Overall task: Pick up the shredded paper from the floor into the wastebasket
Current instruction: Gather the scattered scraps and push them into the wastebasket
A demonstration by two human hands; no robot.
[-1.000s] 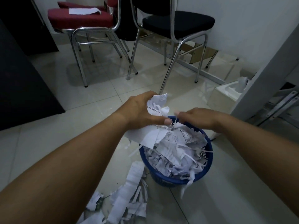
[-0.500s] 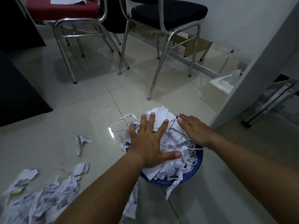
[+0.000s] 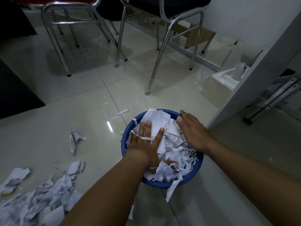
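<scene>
A round blue wastebasket [image 3: 126, 136] stands on the tiled floor, heaped with shredded white paper [image 3: 171, 144]. My left hand [image 3: 146, 144] lies flat on the paper inside it, fingers spread, a thin strip across its back. My right hand [image 3: 193, 132] rests flat on the paper at the basket's right rim, fingers together and straight. Neither hand grips anything. A big pile of shredded paper [image 3: 32, 201] lies on the floor at the lower left. Loose scraps lie nearby: a crumpled one [image 3: 75, 141] and a small one [image 3: 122, 111].
Two chrome-legged chairs stand ahead: the left chair [image 3: 65, 38] and the right chair [image 3: 162, 46]. A white tissue box [image 3: 223, 82] sits on the floor to the right, beside a white panel [image 3: 260, 70]. Dark furniture [image 3: 14, 88] fills the left edge.
My left hand let go of the wad of paper over the basket and both hands pressed flat onto the heap, which now sits lower inside the rim. The view tilted down.
</scene>
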